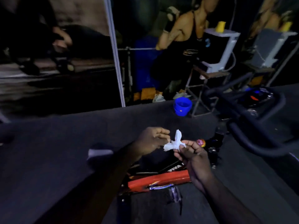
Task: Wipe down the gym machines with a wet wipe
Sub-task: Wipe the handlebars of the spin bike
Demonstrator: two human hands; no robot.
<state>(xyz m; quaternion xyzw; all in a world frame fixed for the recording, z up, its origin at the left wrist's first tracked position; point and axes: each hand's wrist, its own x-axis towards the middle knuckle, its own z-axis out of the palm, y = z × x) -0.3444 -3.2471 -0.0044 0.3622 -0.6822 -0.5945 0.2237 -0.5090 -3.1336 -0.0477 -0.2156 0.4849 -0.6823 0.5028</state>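
A crumpled white wet wipe (174, 142) hangs in mid-air in front of me. My right hand (193, 156) pinches its lower right part between thumb and fingers. My left hand (152, 140) is just left of the wipe, fingers loosely curled, fingertips at the wipe's left edge; whether they touch it I cannot tell. Below my hands lies the orange frame (159, 179) of an exercise bike. Its black handlebars (258, 126) curve at the right.
A blue bucket (182, 106) stands on the dark floor ahead. A metal stool (208, 81) with a white box on it is behind it. A wall poster (181, 34) and a white vertical post (115, 54) are further back. The scene is dim and blurred.
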